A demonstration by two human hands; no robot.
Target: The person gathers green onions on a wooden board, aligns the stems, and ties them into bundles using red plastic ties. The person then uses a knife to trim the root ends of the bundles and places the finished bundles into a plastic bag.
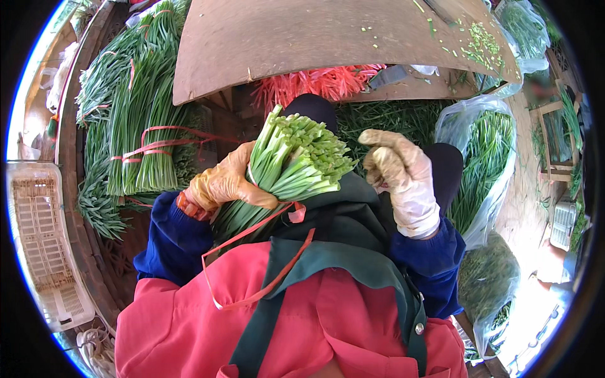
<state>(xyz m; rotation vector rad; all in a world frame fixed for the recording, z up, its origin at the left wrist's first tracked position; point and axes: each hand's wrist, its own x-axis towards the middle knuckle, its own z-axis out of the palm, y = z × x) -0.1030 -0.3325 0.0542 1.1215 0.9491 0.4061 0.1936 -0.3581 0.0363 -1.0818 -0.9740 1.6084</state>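
Note:
My left hand (231, 182), in a stained glove, grips a thick bundle of garlic chives (302, 160) over my lap. Its pale stem ends point up and away from me, and the green leaves run down behind the hand. A red plastic tie (246, 230) trails in a loop from the bundle over my apron (326, 222). To the right of the bundle, and apart from it, my gloved right hand (399, 175) is raised. Its fingers are loosely bent, with nothing visible in them; the palm side is partly hidden.
Tied chive bundles (146, 137) are stacked at left, beside a plastic crate (45, 245). Ahead stands a wooden board (302, 38) bearing stem scraps, above red plastic strips (316, 84). At right, a clear plastic bag (489, 160) holds more greens. Another person's arm (550, 269) shows at far right.

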